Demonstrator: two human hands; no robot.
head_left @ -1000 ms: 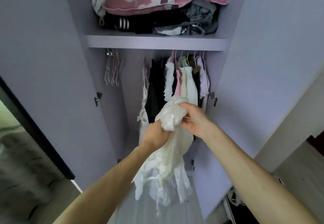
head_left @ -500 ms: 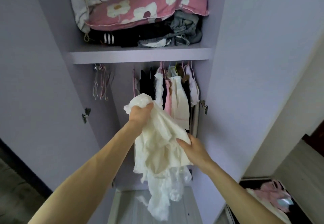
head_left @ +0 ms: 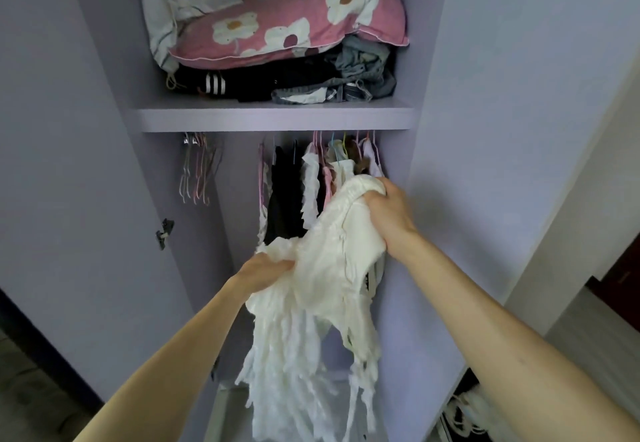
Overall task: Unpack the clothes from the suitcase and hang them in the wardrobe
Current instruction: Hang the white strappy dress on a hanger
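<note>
A cream-white ruffled garment (head_left: 322,303) hangs bunched in front of the open lilac wardrobe (head_left: 277,119). My left hand (head_left: 263,272) grips its lower left edge. Higher up, my right hand (head_left: 388,213) clutches its upper right part. Frilly strips of the garment trail down toward the wardrobe floor. Behind it, several clothes (head_left: 311,178) in black, white and pink hang on the rail. A bunch of empty hangers (head_left: 197,171) dangles at the rail's left end. The suitcase is mostly out of view.
The shelf above holds a pink flowered pillow (head_left: 291,22), white bedding (head_left: 176,1) and folded dark clothes (head_left: 277,85). Both wardrobe doors (head_left: 69,164) stand open at the sides. White items (head_left: 474,414) lie on something dark at the lower right.
My left hand dropped from the garment's top to its lower left, while my right hand rose to the upper right, turning the garment. The view moved closer to the wardrobe.
</note>
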